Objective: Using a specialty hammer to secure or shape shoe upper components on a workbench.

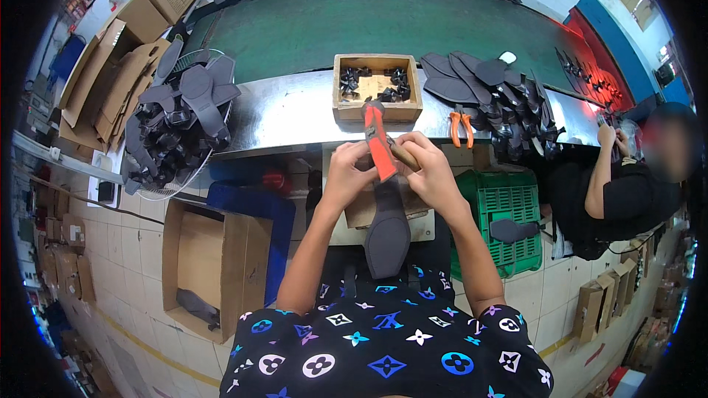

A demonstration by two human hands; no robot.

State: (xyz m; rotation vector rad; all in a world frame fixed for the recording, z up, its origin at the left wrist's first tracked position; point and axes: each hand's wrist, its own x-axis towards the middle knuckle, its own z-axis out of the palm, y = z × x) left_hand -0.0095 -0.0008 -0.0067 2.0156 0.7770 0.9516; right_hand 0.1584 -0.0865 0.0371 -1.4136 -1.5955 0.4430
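Note:
In front of my body, my right hand (pixel 430 171) is closed round the short wooden handle of a hammer (pixel 380 149) with a long red head. The head slants upward, its dark end reaching the wooden box's front edge in the picture. Below it a dark grey shoe sole (pixel 388 234) hangs over the near side of a small work block (pixel 420 214), wide end toward me. My left hand (pixel 346 175) is closed, its fingertips at the sole's far end. The hammer head partly hides those fingertips and that end of the sole.
A wooden box (pixel 377 112) of small black parts stands on the metal bench edge. Orange-handled pliers (pixel 462 129) lie beside piled soles (pixel 457 77). A full wire basket (pixel 181 125), cardboard box (pixel 214 273) and green crate (pixel 509 206) flank me. Another person (pixel 619 191) works at right.

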